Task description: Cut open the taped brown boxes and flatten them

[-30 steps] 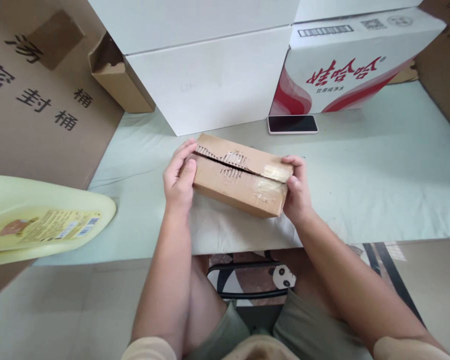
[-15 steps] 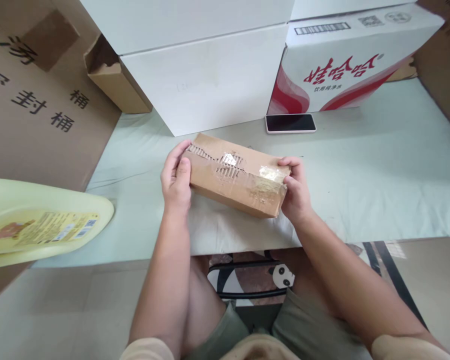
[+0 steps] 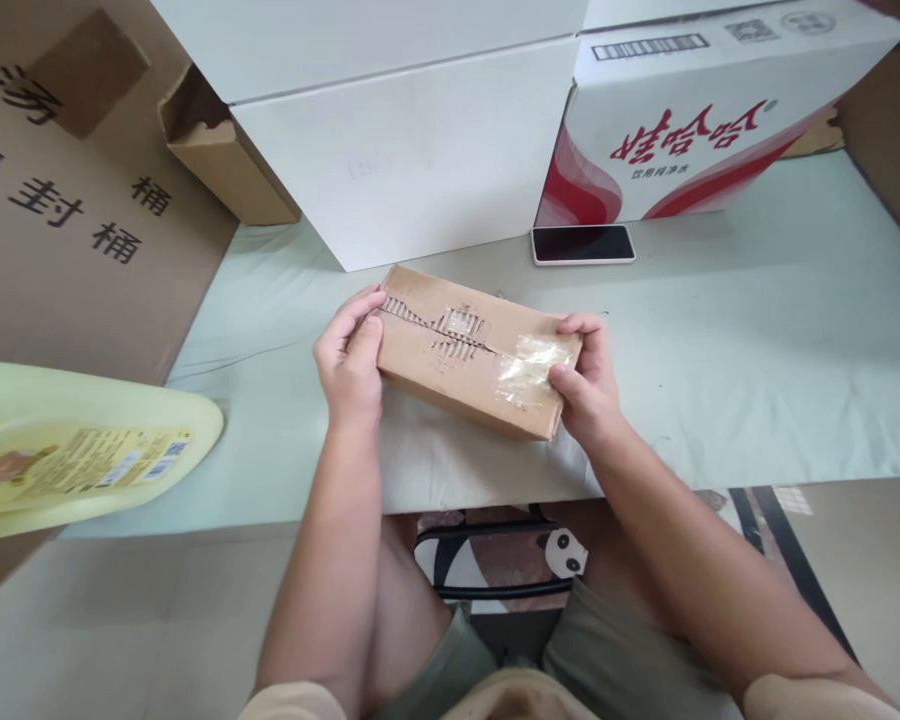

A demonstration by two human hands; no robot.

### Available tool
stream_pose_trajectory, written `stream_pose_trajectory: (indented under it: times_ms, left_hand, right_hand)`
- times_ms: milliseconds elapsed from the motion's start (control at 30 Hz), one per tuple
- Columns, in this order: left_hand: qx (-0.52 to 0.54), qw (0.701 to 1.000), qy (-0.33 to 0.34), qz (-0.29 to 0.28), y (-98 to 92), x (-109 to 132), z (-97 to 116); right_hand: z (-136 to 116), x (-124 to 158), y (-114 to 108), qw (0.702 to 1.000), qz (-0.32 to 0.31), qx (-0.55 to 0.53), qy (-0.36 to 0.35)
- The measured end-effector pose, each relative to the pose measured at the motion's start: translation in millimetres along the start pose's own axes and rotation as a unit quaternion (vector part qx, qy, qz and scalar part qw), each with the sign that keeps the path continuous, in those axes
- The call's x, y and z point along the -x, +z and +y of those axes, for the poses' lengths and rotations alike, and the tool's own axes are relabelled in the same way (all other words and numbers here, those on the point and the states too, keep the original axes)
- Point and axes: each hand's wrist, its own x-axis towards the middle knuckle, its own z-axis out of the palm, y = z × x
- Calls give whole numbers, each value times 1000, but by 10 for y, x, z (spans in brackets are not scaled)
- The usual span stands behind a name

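A small brown cardboard box (image 3: 442, 375) lies between my two hands over the cloth, slanting down to the right. Its top has a long seam with torn, ribbed patches in the middle and shiny clear tape towards the right end. My left hand (image 3: 350, 355) is closed on the left end, thumb in front and fingers behind. At the right end my right hand (image 3: 589, 375) grips the box, its thumb on the taped top near the corner and its index finger on the far edge. The undersides of both grips are hidden.
A pale green cloth (image 3: 720, 380) covers the table. Behind stand a large white box (image 3: 412, 170) and a white-and-red carton (image 3: 675, 140), with a phone (image 3: 583, 244) before it. A yellow-green bottle (image 3: 82, 430), a big carton (image 3: 67, 260) and a small open box (image 3: 225, 160) are at left.
My right thumb has moved from the box's right edge onto the taped top. The torn flaps along the seam now lie flatter and closer together. My left hand keeps its hold.
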Motion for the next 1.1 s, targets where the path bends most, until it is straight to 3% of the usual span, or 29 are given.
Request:
stream_pose_trajectory:
  times_ms: [633, 900, 1000, 1100]
  left_hand:
    - [0, 1000, -7, 21, 8, 16, 10]
    - [-7, 1000, -7, 21, -11, 7, -3]
    - [22, 998, -27, 49, -70, -41, -34]
    - [84, 988, -73, 109, -175, -126, -105]
  right_hand:
    - [-36, -8, 32, 1000, -4, 23, 15]
    - [45, -6, -100, 998, -18, 57, -33]
    - [93, -51, -193, 995, 39, 88, -28]
    - [155, -89, -220, 988, 93, 115, 42]
